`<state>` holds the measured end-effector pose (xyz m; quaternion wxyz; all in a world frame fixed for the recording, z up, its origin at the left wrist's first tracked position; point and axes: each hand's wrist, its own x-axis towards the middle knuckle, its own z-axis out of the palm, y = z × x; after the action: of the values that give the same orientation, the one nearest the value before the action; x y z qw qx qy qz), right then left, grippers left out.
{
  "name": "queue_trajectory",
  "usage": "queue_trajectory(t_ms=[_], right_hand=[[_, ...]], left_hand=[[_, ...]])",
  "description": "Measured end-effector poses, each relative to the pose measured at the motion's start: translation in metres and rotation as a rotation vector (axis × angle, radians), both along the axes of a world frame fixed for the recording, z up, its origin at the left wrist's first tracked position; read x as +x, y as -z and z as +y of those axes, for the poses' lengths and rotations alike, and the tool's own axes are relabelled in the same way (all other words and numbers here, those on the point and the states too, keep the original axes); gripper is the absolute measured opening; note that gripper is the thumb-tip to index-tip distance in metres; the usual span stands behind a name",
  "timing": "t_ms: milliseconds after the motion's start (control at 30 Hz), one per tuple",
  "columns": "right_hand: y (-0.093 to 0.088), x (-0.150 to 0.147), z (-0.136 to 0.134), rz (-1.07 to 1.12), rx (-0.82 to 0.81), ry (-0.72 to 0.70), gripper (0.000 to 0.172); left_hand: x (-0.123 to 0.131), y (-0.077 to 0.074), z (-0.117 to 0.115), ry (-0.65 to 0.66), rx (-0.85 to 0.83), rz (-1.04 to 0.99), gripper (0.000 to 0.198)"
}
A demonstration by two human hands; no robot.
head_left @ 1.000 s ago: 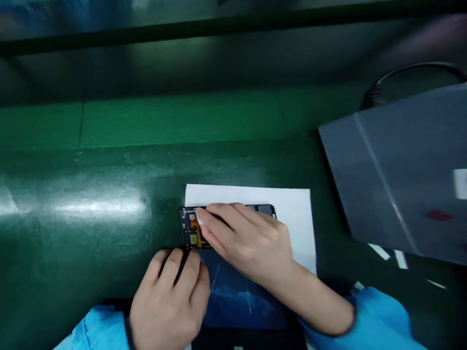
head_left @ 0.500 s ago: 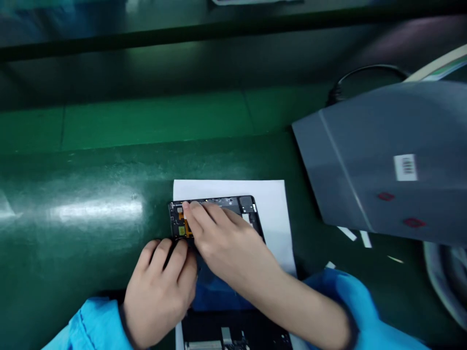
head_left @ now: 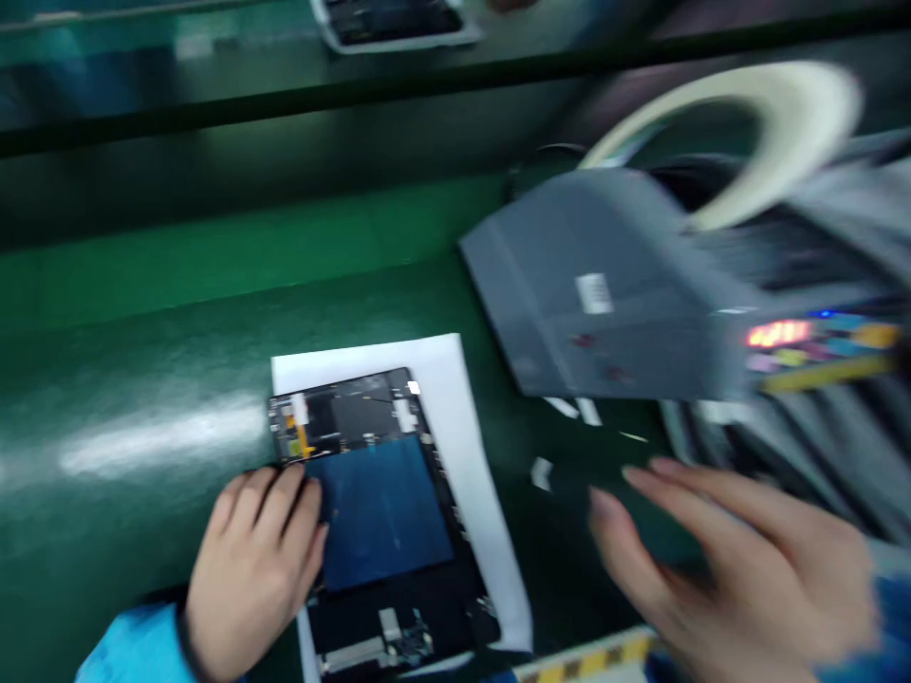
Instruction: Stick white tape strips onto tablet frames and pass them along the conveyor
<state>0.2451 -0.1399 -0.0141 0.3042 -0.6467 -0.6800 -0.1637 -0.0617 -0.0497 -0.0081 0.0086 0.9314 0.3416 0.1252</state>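
An opened tablet (head_left: 366, 417) lies on a white sheet of paper (head_left: 466, 455), its dark frame, blue battery panel (head_left: 384, 512) and circuit boards showing. My left hand (head_left: 249, 564) grips the tablet's left edge with its fingers curled. The thumb side rests by the blue panel, and the fingertips are partly hidden. Over the bench at the right, my right hand (head_left: 740, 569) is apart from the tablet. It holds nothing; thumb and fingers are spread and somewhat blurred. A white strip (head_left: 299, 410) sits near the orange flex cable at the tablet's top left.
A grey automatic tape dispenser (head_left: 604, 285) with a large cream tape roll (head_left: 818, 114) and a lit display (head_left: 779, 332) stands to the right. White scraps (head_left: 541, 472) lie before it. Yellow-black striped tape (head_left: 584, 659) marks the lower edge. Another device (head_left: 391, 19) is beyond the dark rail.
My right hand has left the tablet's top left area and moved right, opening. My left hand stays at the tablet's edge. The view has swung right, revealing more of the dispenser.
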Motion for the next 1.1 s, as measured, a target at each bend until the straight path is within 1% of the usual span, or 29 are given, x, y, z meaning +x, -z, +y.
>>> queue_trajectory(t_ms=[33, 67, 167, 267, 367, 500, 567, 633, 700, 733, 767, 833, 867, 900, 933, 1000, 1100], right_hand=[[0.006, 0.014, 0.0, -0.14, 0.117, 0.079, 0.053], [0.012, 0.028, 0.002, -0.178, 0.107, 0.14, 0.055], [0.025, 0.059, 0.013, -0.203, 0.11, 0.214, 0.051], [0.028, 0.072, 0.022, -0.195, 0.191, 0.256, 0.046], [0.026, 0.076, 0.027, -0.157, 0.248, 0.253, 0.04], [0.02, 0.083, 0.028, -0.139, 0.263, 0.23, 0.026], [0.012, 0.084, 0.021, -0.126, 0.291, 0.242, 0.027], [-0.001, 0.077, 0.012, -0.101, 0.316, 0.25, 0.031], [-0.017, 0.06, 0.005, -0.056, 0.3, 0.202, 0.034], [-0.025, 0.049, 0.004, -0.036, 0.313, 0.109, 0.035], [-0.031, 0.035, 0.007, 0.011, 0.193, 0.01, 0.031], [-0.038, 0.004, 0.02, 0.02, -0.086, -0.268, 0.014], [-0.037, -0.012, 0.03, 0.005, -0.144, -0.382, 0.008], [-0.035, -0.028, 0.041, -0.018, -0.205, -0.482, 0.013], [-0.03, -0.042, 0.052, -0.043, -0.248, -0.551, 0.019], [-0.018, -0.063, 0.071, -0.076, -0.317, -0.626, 0.027], [-0.002, -0.076, 0.086, -0.091, -0.405, -0.675, 0.035]], left_hand=[[-0.002, 0.001, 0.002, 0.01, 0.012, 0.006, 0.028], [-0.004, 0.002, 0.005, 0.018, 0.026, 0.015, 0.029], [-0.007, 0.009, 0.014, 0.046, 0.065, 0.045, 0.032], [-0.009, 0.012, 0.018, 0.061, 0.076, 0.051, 0.033], [-0.009, 0.01, 0.017, 0.045, 0.079, 0.059, 0.033], [-0.008, 0.009, 0.018, 0.057, 0.08, 0.04, 0.032], [-0.006, 0.009, 0.018, 0.064, 0.09, 0.032, 0.032], [-0.004, 0.008, 0.017, 0.059, 0.088, 0.032, 0.031], [-0.002, 0.005, 0.014, 0.05, 0.064, 0.032, 0.029], [-0.001, 0.003, 0.013, 0.045, 0.047, 0.031, 0.028], [0.0, 0.001, 0.012, 0.039, 0.031, 0.029, 0.027], [0.002, -0.001, 0.01, 0.022, 0.007, 0.03, 0.026], [0.003, -0.002, 0.009, 0.014, -0.003, 0.03, 0.026], [0.004, -0.002, 0.008, 0.008, -0.012, 0.03, 0.026], [0.005, -0.003, 0.008, 0.002, -0.021, 0.027, 0.026], [0.006, -0.003, 0.006, -0.006, -0.037, 0.015, 0.026], [0.007, -0.002, 0.004, -0.014, -0.055, -0.007, 0.026]])
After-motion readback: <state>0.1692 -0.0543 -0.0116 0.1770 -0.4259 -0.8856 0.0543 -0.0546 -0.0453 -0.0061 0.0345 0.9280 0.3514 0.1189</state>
